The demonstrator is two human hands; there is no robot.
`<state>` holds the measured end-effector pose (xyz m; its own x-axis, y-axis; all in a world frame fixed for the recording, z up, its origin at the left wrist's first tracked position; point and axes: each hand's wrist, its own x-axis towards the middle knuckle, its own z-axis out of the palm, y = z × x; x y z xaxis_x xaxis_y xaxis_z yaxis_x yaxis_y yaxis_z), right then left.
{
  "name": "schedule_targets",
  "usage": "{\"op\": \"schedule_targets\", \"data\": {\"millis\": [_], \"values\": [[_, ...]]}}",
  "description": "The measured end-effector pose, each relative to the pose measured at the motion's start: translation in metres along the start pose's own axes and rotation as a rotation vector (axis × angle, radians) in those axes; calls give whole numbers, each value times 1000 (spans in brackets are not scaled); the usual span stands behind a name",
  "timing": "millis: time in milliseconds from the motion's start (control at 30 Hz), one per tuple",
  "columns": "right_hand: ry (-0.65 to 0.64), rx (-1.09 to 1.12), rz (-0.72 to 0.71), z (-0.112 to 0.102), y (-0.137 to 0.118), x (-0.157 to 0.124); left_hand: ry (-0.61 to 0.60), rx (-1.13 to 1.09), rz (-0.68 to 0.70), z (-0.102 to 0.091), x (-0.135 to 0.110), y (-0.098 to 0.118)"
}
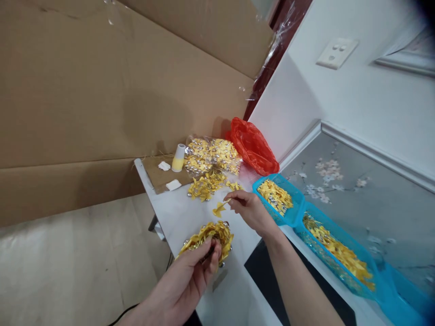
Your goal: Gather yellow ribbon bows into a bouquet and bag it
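My left hand (200, 265) is closed around a bunch of yellow ribbon bows (224, 233) with silvery beads and gold ties, held over the near part of the white table (238, 267). Between thumb and fingertips, my right hand (249, 209) pinches a single yellow ribbon bow (219, 209) by its thin gold stem. That bow hangs beyond the bunch, apart from it. Just past my right hand lies a loose pile of yellow bows (206, 184) with silvery beads. The inner part of the bunch is hidden by my left fingers.
Clear bags of bows (212, 154), a yellow-white cone (178, 158) and white labels (173, 184) lie at the back. A red plastic bag (253, 147) stands in the corner. Blue baskets (299, 213) of bows line the right wall. Cardboard (84, 99) rises behind; a black sheet (268, 280) lies under my right forearm.
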<state>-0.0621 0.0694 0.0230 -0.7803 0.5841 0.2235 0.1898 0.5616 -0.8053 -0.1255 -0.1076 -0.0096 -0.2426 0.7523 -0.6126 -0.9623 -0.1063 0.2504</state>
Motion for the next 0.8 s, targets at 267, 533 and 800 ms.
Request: {"op": "schedule_targets", "data": {"millis": [267, 533, 800], "values": [[233, -126, 55, -28, 7, -29, 4, 30, 14, 6, 1, -1], [302, -165, -21, 23, -15, -78, -29, 107, 50, 8, 5, -8], [310, -607, -314, 52, -22, -105, -127, 108, 83, 6, 4, -12]]}}
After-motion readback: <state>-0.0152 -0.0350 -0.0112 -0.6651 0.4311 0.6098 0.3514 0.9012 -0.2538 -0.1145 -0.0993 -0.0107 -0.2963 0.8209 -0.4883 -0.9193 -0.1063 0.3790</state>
